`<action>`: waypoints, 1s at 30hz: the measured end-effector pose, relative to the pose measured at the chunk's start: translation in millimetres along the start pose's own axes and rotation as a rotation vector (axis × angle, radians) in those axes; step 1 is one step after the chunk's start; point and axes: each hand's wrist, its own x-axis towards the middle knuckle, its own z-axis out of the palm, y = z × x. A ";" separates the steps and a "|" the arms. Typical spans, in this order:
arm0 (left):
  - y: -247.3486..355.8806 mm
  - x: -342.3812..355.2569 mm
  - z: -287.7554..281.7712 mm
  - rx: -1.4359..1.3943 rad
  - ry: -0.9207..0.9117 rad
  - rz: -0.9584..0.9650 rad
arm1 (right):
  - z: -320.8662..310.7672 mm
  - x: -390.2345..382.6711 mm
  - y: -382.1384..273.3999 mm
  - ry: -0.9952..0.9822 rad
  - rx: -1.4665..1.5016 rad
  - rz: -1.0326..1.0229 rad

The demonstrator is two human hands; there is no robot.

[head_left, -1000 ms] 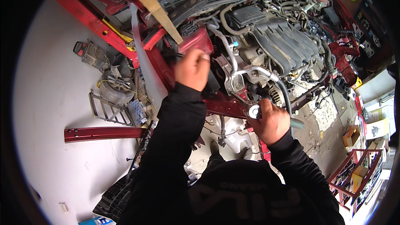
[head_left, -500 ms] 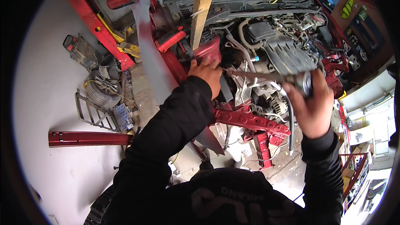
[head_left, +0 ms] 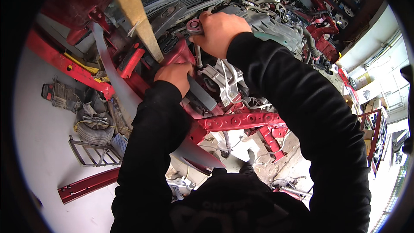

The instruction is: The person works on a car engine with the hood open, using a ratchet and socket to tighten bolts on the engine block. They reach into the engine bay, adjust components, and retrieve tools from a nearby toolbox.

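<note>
Garage floor, stripped red car's engine bay. Right hand fisted around ratchet wrench; left hand just below, closed against red bodywork, grip unclear.

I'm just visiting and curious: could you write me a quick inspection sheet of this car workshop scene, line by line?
Surface: pale concrete floor, dusty.
Job's things: ratchet tool standing in the open engine bay; red car frame stripped of panels.
Clutter: spare wheel, metal rack, loose red beam, wooden plank propped up.
Hands: right hand gripping the ratchet's head; left hand resting on a red part beside it.
Cables: hoses and wiring across the engine.
Surroundings: shelving at the right.
</note>
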 end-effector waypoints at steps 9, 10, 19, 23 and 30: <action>11.6 -2.5 -8.1 0.035 0.005 -0.034 | 33.7 16.0 16.2 -0.103 0.040 0.016; 11.9 -2.4 -8.7 0.050 0.002 -0.039 | 35.4 17.0 16.7 -0.102 0.035 0.001; 6.2 3.1 -3.0 -0.008 0.042 -0.022 | 52.2 37.9 22.5 -0.189 0.009 -0.048; 5.5 2.8 -1.7 -0.032 0.062 -0.031 | 57.6 50.3 26.5 -0.180 -0.005 -0.137; 3.4 4.5 -1.6 -0.021 0.032 -0.046 | 55.7 75.0 40.2 -0.207 -0.174 -0.398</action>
